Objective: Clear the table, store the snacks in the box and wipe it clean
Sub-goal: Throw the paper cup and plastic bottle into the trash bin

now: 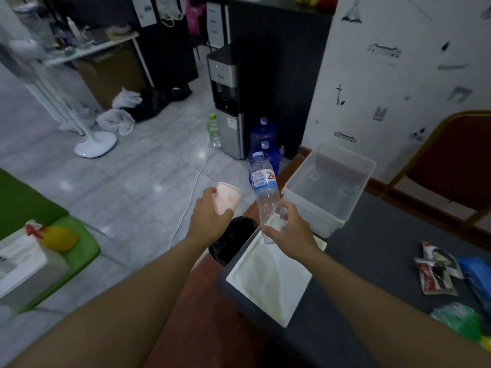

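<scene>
Left hand (210,219) grips a white-and-pink paper cup (228,199), tipped over. Right hand (289,231) grips the base end of a clear plastic water bottle (265,187): long axis near upright, cap end leaning away and left. Both hover at the left edge of the dark grey counter (372,261), with a black bag-lined bin (232,240) just below and between the wrists. Left hand looks marginally nearer its opening. Likely move is a straight drop, and that gap looks unobstructed. A white square tray (268,285) sits at the counter edge right under the right hand and could clip the bottle, so shift left first. A clear plastic box (329,187) stands empty beyond. Snack packets (435,272) lie well to the right, not yet stored.
</scene>
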{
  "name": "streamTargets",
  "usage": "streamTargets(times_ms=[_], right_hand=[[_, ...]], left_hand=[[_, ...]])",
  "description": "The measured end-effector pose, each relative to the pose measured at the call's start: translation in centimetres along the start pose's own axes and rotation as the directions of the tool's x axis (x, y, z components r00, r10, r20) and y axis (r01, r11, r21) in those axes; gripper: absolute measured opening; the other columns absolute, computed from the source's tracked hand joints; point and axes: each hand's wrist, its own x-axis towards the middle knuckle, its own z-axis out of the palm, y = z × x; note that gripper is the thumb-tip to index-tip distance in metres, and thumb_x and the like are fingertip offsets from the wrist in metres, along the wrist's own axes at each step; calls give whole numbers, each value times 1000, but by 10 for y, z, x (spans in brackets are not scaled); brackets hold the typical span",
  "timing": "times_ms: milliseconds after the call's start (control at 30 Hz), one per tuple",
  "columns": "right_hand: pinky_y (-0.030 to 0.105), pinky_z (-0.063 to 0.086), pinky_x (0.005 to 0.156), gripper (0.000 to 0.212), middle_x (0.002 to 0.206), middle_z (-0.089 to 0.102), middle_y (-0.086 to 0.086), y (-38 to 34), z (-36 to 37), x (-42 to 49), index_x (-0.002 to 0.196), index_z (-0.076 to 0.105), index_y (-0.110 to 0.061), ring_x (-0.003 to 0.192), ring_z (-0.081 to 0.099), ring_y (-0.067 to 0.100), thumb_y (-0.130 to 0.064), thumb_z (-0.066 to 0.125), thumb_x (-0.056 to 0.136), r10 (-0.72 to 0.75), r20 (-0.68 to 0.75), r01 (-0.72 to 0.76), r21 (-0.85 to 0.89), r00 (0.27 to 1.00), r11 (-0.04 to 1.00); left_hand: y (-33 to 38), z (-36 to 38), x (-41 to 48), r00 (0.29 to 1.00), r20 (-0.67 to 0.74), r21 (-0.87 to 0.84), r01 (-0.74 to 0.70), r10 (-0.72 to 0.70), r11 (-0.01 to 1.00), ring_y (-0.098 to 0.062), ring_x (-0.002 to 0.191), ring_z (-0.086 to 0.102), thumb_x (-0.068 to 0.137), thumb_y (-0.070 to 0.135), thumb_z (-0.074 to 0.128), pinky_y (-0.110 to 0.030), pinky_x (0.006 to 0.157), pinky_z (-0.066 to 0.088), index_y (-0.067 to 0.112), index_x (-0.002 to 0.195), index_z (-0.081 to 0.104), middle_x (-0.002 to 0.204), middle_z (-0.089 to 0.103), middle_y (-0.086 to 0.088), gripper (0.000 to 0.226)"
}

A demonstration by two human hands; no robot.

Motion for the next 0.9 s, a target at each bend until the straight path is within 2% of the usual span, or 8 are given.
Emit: streamTargets(times_ms=[100, 200, 333, 400, 467, 533, 700, 900], right_hand=[[32, 54, 85, 73, 129, 59, -5, -3, 12, 26, 137, 38, -33, 106, 60, 15, -46, 79, 78, 32, 41, -31, -27, 999, 999], [33, 53, 85, 69, 124, 61, -1, -4, 20, 49, 136, 40, -29, 104, 61, 17, -46, 77, 80, 39, 83, -29, -123, 996, 992], [23, 42, 65, 58, 112, 62, -1, -9, 29, 78, 131, 46, -26, 91, 58, 15, -49, 71, 83, 54, 102, -24, -278, 993, 960], [28, 47, 70, 53, 111, 60, 3, -13, 35, 95, 129, 48, -27, 96, 59, 20, -47, 68, 84, 67, 120, -20, -353, 990, 935], [39, 50, 86, 51, 115, 56, 8, -16, 44, 113, 129, 48, -27, 105, 57, 29, -45, 64, 85, 79, 132, -15, -430, 988, 902], [43, 49, 94, 54, 120, 53, 12, -19, 54, 132, 132, 47, -27, 110, 56, 34, -46, 62, 83, 119, 131, -39, -496, 984, 867], [40, 47, 88, 57, 122, 55, 12, -15, 81, 181, 125, 50, -23, 116, 54, 35, -47, 64, 76, 212, 136, -90, -600, 968, 795], [34, 41, 80, 50, 127, 57, 10, 17, 118, 228, 122, 54, -16, 119, 50, 33, -48, 64, 84, 327, 147, -145, -679, 933, 719]], left_hand=[[-11, 1, 20, 998, 1, 33, 58, -58, 998, -33, 110, 57, 80, 31, 70, -48, 95, 49, 18, 137, 40, 126, 56, -14, 65], [-22, 6, 38, 994, -6, 39, 111, -111, 993, -32, 108, 59, 79, 31, 72, -44, 92, 50, 15, 135, 44, 123, 59, -14, 64], [-38, 14, 64, 981, 44, 31, 188, -189, 982, -31, 107, 59, 78, 35, 72, -45, 93, 51, 15, 132, 46, 124, 58, -12, 63], [-46, 19, 80, 971, 88, 37, 221, -223, 975, -32, 109, 59, 72, 42, 71, -45, 94, 50, 13, 130, 48, 124, 60, -12, 69], [-55, 25, 99, 958, 127, 41, 256, -259, 966, -32, 110, 60, 64, 47, 66, -44, 94, 50, 12, 129, 50, 122, 61, -13, 75], [-68, 35, 122, 949, 157, 69, 267, -275, 961, -32, 110, 60, 71, 43, 71, -42, 93, 50, 12, 129, 50, 123, 62, -13, 69], [-109, 63, 172, 926, 263, 161, 235, -271, 959, -31, 111, 59, 79, 37, 73, -39, 92, 49, 11, 131, 49, 124, 61, -13, 62], [-161, 103, 212, 864, 373, 205, 278, -338, 938, -32, 114, 58, 80, 37, 72, -37, 89, 48, 8, 132, 49, 126, 58, -14, 64]])
